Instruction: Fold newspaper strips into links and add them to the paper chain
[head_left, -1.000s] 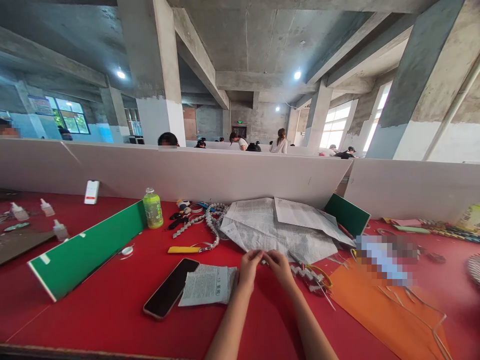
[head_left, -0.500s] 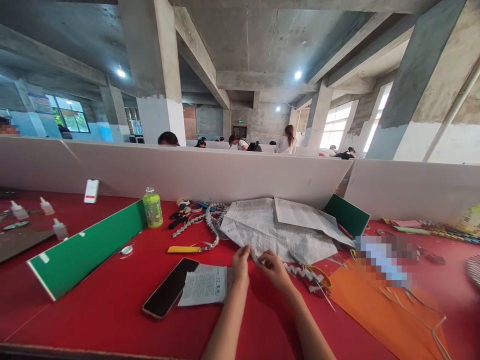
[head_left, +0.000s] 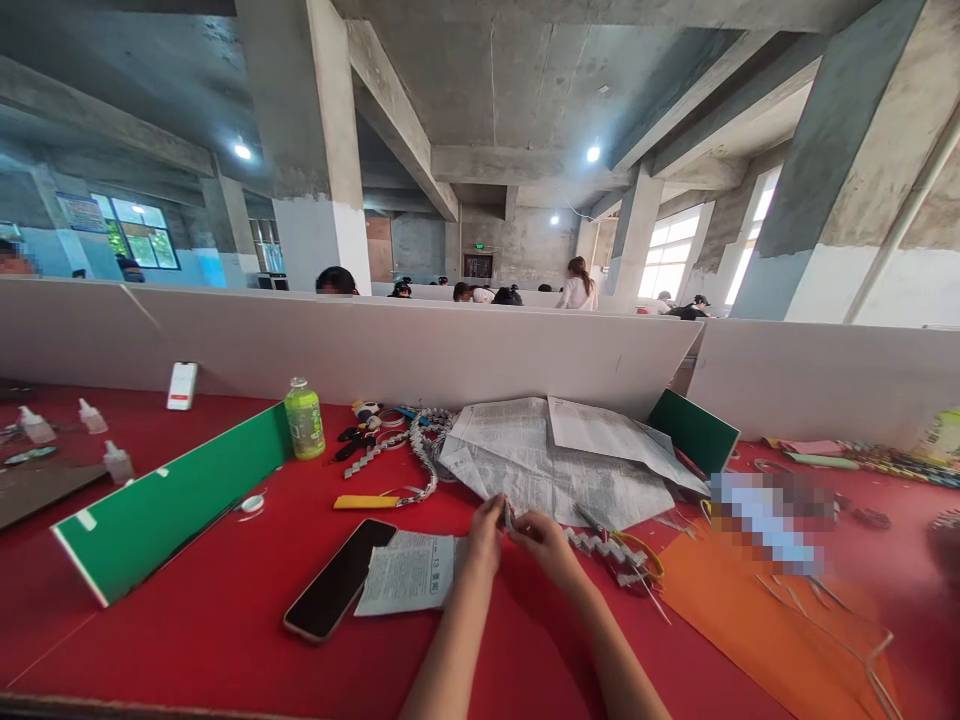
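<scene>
My left hand (head_left: 486, 532) pinches a small folded strip of newspaper (head_left: 508, 517) at the near edge of the spread newspaper sheets (head_left: 555, 460). Touching the same strip from the right is my right hand (head_left: 541, 538), its thumb and fingers pressed together on it. A zigzag woven paper braid (head_left: 600, 545) lies just right of my right hand, beside scissors with yellow handles (head_left: 646, 548). Left of my left hand, cut newspaper pieces (head_left: 407, 575) rest against a black phone (head_left: 339, 580).
A green bottle (head_left: 304, 420) stands by a green divider (head_left: 180, 500). Woven chains (head_left: 424, 455) and a yellow strip (head_left: 366, 502) lie behind the phone. An orange sheet (head_left: 765, 620) is at the right. A white partition (head_left: 375, 345) runs behind; people sit beyond it.
The strip between my hands has turned more upright, and my fingers have shifted slightly around it. Beyond the partition, the standing person has moved a little.
</scene>
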